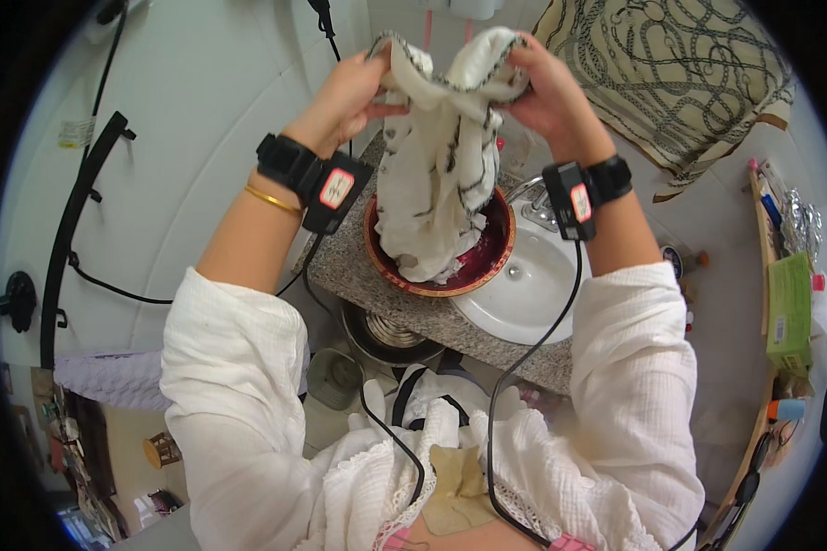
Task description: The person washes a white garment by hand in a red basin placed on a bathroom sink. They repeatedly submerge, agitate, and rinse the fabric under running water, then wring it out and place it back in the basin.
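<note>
A white cloth with dark stitched or patterned edges hangs between my two hands, bunched in long folds. My left hand grips its upper edge on the left side. On the right, my right hand pinches the same edge. The cloth's lower end reaches into a dark red basin with a gold patterned rim. Part of the basin's inside is hidden behind the fabric. The basin rests on a speckled granite counter, partly overlapping a white sink.
A chrome faucet stands behind the sink. Chain-patterned fabric hangs at upper right. Below the counter are a black-rimmed pan and a grey-green bin. A shelf at right holds a green box. Black cables run from my wrists.
</note>
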Demonstrator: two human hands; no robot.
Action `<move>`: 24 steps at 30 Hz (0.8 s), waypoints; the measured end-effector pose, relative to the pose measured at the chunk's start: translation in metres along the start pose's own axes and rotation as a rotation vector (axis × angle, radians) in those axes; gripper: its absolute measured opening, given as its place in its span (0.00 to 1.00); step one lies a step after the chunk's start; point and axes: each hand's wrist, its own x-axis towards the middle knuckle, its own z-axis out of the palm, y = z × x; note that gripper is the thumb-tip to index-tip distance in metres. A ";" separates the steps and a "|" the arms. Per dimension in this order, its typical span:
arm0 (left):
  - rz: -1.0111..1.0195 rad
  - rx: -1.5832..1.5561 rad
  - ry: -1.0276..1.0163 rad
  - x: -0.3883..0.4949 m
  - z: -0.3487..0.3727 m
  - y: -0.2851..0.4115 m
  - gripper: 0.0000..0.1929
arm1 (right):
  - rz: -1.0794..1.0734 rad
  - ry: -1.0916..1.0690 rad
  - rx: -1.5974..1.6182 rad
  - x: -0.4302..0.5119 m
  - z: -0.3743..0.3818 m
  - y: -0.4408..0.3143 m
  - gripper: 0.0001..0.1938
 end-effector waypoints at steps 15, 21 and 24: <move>0.338 -0.315 -0.172 -0.039 0.004 0.125 0.21 | -0.248 -0.088 -0.041 -0.021 0.044 -0.143 0.14; 0.092 -0.169 -0.021 -0.031 -0.017 0.016 0.23 | -0.085 -0.058 -0.015 -0.027 -0.016 -0.033 0.11; 0.127 -0.185 0.075 -0.028 -0.019 -0.047 0.21 | -0.060 0.157 -0.045 -0.024 -0.045 0.033 0.29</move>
